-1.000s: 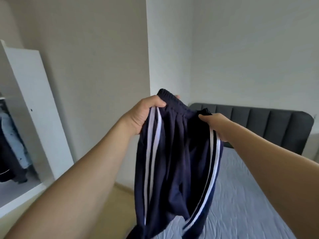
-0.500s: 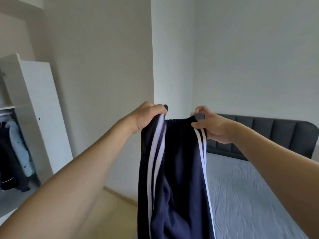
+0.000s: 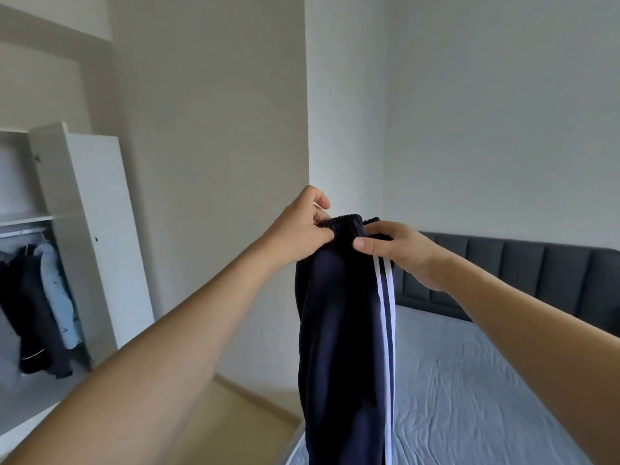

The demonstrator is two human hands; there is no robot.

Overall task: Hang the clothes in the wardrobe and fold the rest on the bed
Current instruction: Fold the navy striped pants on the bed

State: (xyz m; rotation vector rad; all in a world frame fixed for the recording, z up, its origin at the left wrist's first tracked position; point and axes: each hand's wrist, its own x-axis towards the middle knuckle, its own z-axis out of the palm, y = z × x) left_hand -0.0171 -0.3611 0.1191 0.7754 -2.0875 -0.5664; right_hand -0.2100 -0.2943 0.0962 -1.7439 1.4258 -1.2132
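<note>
Left hand (image 3: 298, 231), right hand (image 3: 396, 250) both pinch navy trousers (image 3: 339, 330) waistband; legs hang.

Both hands (image 3: 349, 236) pinch the navy trousers' (image 3: 339, 330) waistband above the bed (image 3: 469, 397).

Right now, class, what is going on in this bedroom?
A person holds up navy track trousers with white side stripes by the elastic waistband, left hand and right hand pinching it close together. They hang over the edge of the grey-sheeted bed. Dark and pale garments already hang in the open white wardrobe.
</note>
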